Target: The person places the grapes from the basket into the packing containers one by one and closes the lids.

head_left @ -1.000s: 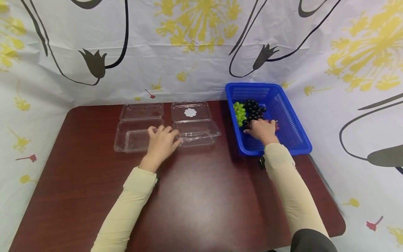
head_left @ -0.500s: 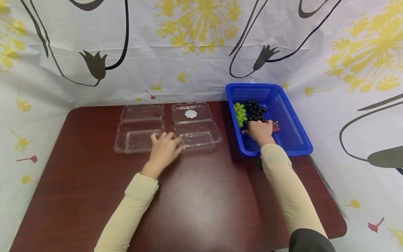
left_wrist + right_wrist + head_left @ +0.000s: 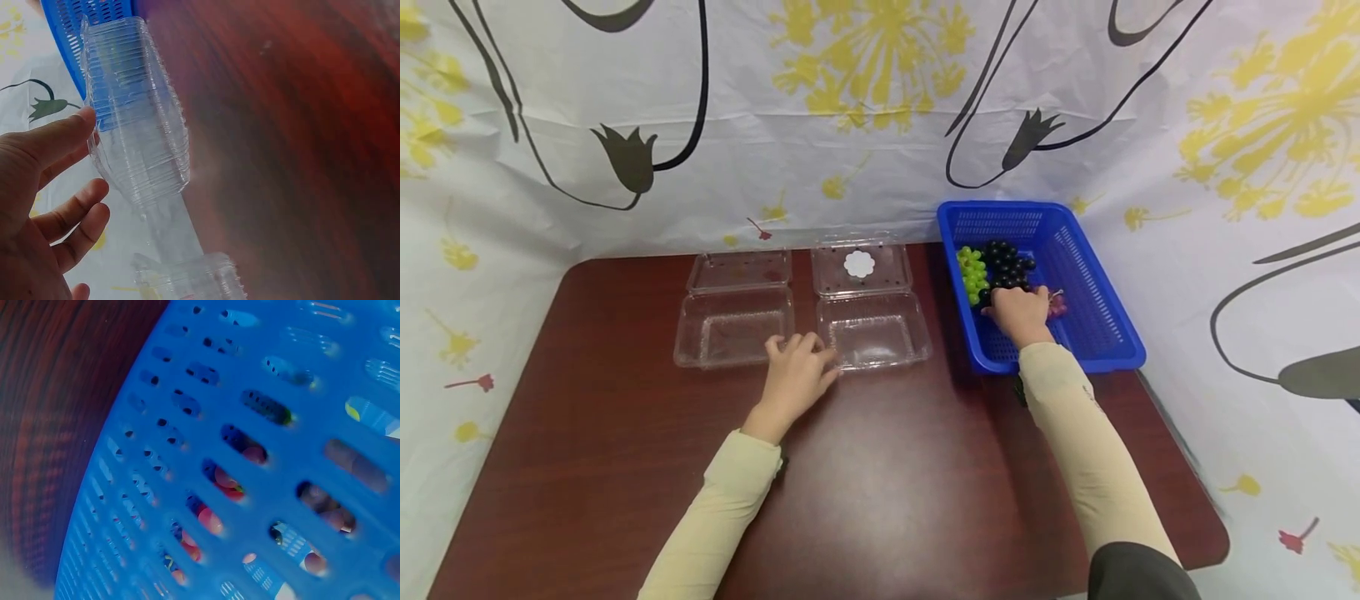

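1. The left hand — fingers loosely spread — touches the near rim of a ribbed clear clamshell box, its lid open.
2. The right hand curls over red grapes inside the perforated blue basket; whether it grips them cannot be told.

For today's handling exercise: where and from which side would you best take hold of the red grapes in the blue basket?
Probably by the stem that sticks up at the right of the red grapes, coming from above, since the basket walls block a sideways approach. The right hand already covers the bunch from the near side; whether it has a grip cannot be told.
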{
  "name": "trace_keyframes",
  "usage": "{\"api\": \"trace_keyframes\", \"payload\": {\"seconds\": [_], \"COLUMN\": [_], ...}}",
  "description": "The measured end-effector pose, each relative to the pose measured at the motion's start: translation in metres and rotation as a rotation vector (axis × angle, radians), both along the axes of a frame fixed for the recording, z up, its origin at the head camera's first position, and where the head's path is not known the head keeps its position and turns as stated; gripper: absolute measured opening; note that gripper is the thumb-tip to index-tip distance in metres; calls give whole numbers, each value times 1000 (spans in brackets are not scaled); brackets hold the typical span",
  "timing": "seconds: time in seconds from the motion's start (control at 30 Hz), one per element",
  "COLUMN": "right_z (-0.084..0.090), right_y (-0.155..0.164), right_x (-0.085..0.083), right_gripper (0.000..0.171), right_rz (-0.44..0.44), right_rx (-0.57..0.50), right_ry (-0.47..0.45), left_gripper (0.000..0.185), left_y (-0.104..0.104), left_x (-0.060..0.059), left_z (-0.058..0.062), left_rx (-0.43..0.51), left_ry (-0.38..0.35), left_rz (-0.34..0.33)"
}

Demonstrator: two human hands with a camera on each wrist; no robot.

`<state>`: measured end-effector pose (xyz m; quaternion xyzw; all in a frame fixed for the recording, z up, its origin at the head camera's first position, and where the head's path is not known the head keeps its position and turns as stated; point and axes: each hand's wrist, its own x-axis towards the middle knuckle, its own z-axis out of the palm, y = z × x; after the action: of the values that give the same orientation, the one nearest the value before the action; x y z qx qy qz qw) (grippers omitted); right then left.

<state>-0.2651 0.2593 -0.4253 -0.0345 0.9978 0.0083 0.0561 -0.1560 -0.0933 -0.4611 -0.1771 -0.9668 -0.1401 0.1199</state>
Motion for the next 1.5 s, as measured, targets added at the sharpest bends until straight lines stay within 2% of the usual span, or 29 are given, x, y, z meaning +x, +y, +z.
{"api": "trace_keyframes", "payload": {"seconds": [0.2, 0.4, 0.53, 0.67, 0.87, 1.0, 1.23, 1.5], "right_z": [-2, -1, 0, 2, 16, 27, 39, 52], "right_y": [3, 3, 3, 6, 16, 21, 28, 31], "right_x": [-1, -2, -2, -1, 5, 8, 12, 20], "right_gripper": [28, 33, 36, 38, 33, 29, 33, 21], "right_rz": [0, -26, -69, -109, -113, -102, -100, -66], "right_rx": [25, 20, -18, -55, -55, -105, -182, -262], "right_ry": [-23, -49, -67, -84, -109, -116, -74, 15], "left_gripper": [25, 27, 25, 22, 21, 19, 15, 11], "left_y": [1, 1, 1, 1, 1, -1, -3, -4], "left_x": [2, 2, 2, 2, 3, 3, 4, 5], "left_z": [-4, -2, 0, -3, -9, -12, -16, -18], "left_rx": [12, -1, 13, 40, 71, 96, 156, 192], "left_ry": [-6, -19, -38, -76, -82, -65, -57, -41], "left_rz": [6, -3, -2, 17, 25, 41, 21, 37]}}
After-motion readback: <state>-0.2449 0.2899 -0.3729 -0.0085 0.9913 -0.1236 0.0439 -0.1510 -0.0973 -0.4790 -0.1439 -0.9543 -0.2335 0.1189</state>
